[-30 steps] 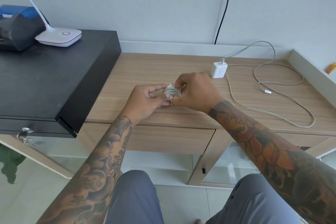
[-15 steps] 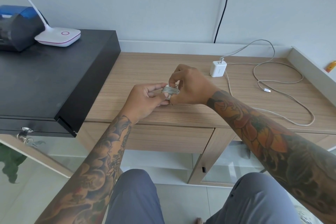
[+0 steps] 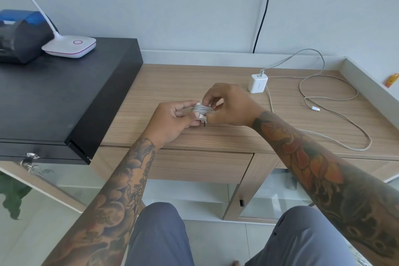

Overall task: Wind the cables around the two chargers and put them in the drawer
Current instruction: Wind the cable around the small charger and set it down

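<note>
Chargers are the subject: across the wooden desk (image 3: 172,80), the second charger (image 3: 258,83) lies untouched toward the back right, its loose cable (image 3: 336,101) sprawling further right. I judge my right hand (image 3: 233,106) the nearer one to reach it. The closed drawer (image 3: 200,168) sits below the desk edge, straight under my hands. My left hand (image 3: 172,119) pinches the first charger (image 3: 201,117), held above the desk with prongs pointing down, while right fingertips press its wound cable (image 3: 201,109), coiled crosswise.
</note>
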